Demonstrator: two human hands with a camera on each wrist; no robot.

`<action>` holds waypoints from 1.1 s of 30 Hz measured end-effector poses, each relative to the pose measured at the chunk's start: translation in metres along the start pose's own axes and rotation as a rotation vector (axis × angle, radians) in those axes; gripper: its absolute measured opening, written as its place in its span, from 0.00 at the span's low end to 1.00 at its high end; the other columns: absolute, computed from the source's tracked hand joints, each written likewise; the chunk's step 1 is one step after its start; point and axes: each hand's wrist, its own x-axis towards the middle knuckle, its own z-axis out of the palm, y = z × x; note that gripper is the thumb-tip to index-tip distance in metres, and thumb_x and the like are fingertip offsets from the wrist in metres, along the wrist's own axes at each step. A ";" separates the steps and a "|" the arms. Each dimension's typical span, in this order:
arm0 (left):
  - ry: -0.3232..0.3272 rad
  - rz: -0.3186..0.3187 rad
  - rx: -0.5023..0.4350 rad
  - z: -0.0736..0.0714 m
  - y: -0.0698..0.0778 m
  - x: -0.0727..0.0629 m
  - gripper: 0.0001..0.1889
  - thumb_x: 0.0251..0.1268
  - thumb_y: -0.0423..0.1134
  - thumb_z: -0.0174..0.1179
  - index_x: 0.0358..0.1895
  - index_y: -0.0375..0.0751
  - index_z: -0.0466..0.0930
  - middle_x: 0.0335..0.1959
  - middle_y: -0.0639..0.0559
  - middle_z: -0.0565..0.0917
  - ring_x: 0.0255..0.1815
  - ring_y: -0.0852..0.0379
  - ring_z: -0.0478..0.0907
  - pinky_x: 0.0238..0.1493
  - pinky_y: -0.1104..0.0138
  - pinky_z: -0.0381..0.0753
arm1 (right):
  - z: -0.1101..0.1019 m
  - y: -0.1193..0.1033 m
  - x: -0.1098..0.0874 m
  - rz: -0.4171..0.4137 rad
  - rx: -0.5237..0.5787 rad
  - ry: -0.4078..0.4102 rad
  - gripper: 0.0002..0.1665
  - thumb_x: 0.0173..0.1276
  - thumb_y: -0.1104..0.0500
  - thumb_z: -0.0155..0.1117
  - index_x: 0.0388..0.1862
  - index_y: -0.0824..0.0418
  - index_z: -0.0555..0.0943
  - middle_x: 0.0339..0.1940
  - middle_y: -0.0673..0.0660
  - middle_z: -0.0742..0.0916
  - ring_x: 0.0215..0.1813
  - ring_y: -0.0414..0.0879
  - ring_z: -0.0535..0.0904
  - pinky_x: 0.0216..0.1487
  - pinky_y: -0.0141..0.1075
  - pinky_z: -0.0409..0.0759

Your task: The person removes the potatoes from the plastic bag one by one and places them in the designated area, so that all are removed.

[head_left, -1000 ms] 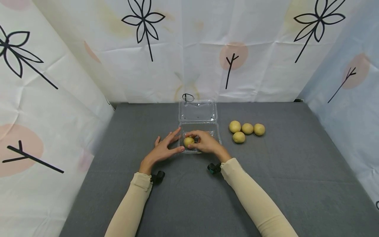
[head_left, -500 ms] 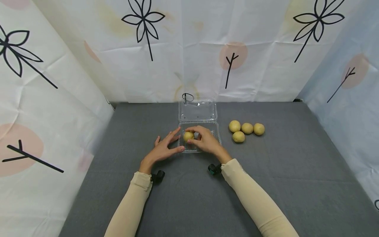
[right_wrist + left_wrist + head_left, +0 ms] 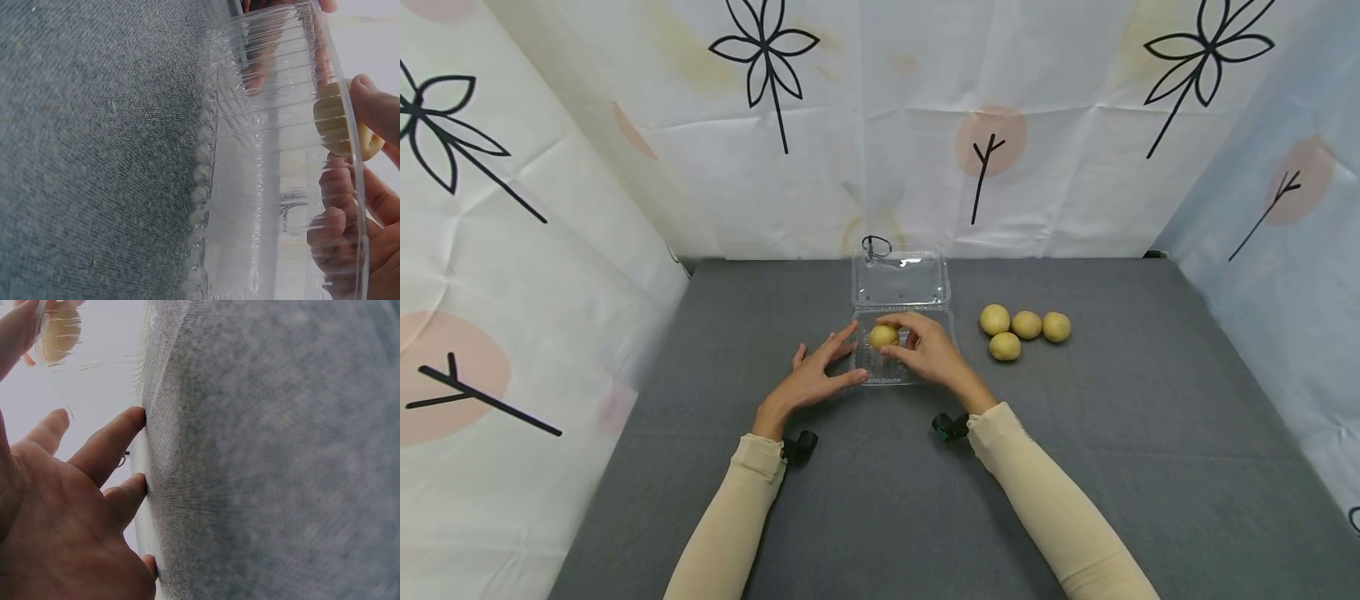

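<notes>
A clear plastic clamshell box (image 3: 887,379) lies unfolded, its lid (image 3: 901,286) laid back toward the wall. Over its base my right hand (image 3: 928,350) pinches a small, round yellow potato (image 3: 883,337) between thumb and fingers. The right wrist view shows the potato (image 3: 334,122) partly behind the box's ribbed wall; whether it touches the base I cannot tell. My left hand (image 3: 812,383) is at the box's left side, fingers spread, with the thumb near the front left corner. In the left wrist view, fingertips (image 3: 134,419) of that hand meet the grey cloth.
Several more yellow potatoes (image 3: 1006,347) sit grouped on the grey cloth-covered table (image 3: 880,500), right of the box. Printed white fabric (image 3: 925,150) hangs at the back and both sides. A black camera (image 3: 951,427) is worn on the right wrist.
My right hand has moved the potato from the front left of the box base toward the back and slightly right. The left hand has stayed in place.
</notes>
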 end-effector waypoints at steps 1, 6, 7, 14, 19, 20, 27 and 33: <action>-0.001 0.000 0.000 0.000 0.000 0.000 0.46 0.70 0.63 0.61 0.83 0.72 0.41 0.77 0.51 0.69 0.87 0.44 0.39 0.75 0.35 0.19 | -0.001 0.000 -0.001 -0.002 0.009 0.000 0.27 0.65 0.58 0.75 0.63 0.59 0.82 0.54 0.59 0.87 0.30 0.44 0.75 0.33 0.33 0.74; 0.001 -0.001 0.007 0.000 0.002 0.000 0.46 0.69 0.63 0.61 0.83 0.72 0.41 0.77 0.51 0.69 0.87 0.43 0.40 0.74 0.34 0.20 | -0.005 0.003 -0.007 0.012 0.035 0.008 0.28 0.65 0.58 0.75 0.64 0.58 0.82 0.56 0.59 0.86 0.30 0.43 0.74 0.33 0.33 0.74; 0.002 -0.002 0.007 0.000 0.002 0.000 0.46 0.69 0.63 0.61 0.83 0.71 0.41 0.77 0.50 0.69 0.87 0.43 0.40 0.75 0.34 0.20 | -0.006 0.003 -0.009 0.018 0.045 0.012 0.28 0.64 0.58 0.75 0.64 0.58 0.82 0.56 0.59 0.86 0.30 0.44 0.75 0.33 0.33 0.74; 0.010 -0.003 0.010 0.001 0.003 -0.001 0.46 0.70 0.62 0.61 0.82 0.73 0.41 0.77 0.52 0.70 0.87 0.45 0.40 0.75 0.35 0.20 | -0.014 0.002 -0.016 0.025 0.096 0.030 0.28 0.65 0.59 0.75 0.64 0.60 0.82 0.55 0.60 0.86 0.28 0.44 0.76 0.30 0.32 0.74; 0.007 -0.003 0.005 0.001 0.002 -0.002 0.45 0.70 0.62 0.61 0.82 0.74 0.41 0.77 0.53 0.69 0.87 0.46 0.40 0.75 0.35 0.20 | -0.018 0.002 -0.020 0.035 0.115 0.050 0.28 0.66 0.60 0.75 0.65 0.60 0.81 0.56 0.59 0.86 0.28 0.44 0.75 0.29 0.33 0.74; 0.007 -0.003 0.004 0.001 0.002 -0.002 0.46 0.69 0.63 0.61 0.82 0.74 0.41 0.77 0.53 0.69 0.87 0.46 0.40 0.75 0.35 0.20 | -0.019 0.003 -0.021 0.035 0.117 0.055 0.28 0.66 0.60 0.75 0.65 0.60 0.81 0.56 0.59 0.86 0.28 0.45 0.75 0.29 0.34 0.74; 0.011 -0.002 0.000 0.001 0.001 -0.001 0.45 0.70 0.63 0.60 0.82 0.74 0.41 0.77 0.54 0.69 0.87 0.46 0.40 0.75 0.35 0.19 | -0.026 0.003 -0.029 0.042 0.132 0.100 0.28 0.64 0.61 0.76 0.64 0.59 0.82 0.54 0.60 0.86 0.28 0.45 0.74 0.29 0.33 0.73; 0.010 -0.005 0.004 0.001 0.001 -0.001 0.45 0.70 0.62 0.61 0.82 0.74 0.41 0.77 0.55 0.69 0.87 0.47 0.39 0.76 0.36 0.19 | -0.030 0.007 -0.036 0.047 0.131 0.159 0.30 0.63 0.62 0.76 0.65 0.61 0.81 0.54 0.62 0.85 0.27 0.45 0.73 0.28 0.33 0.71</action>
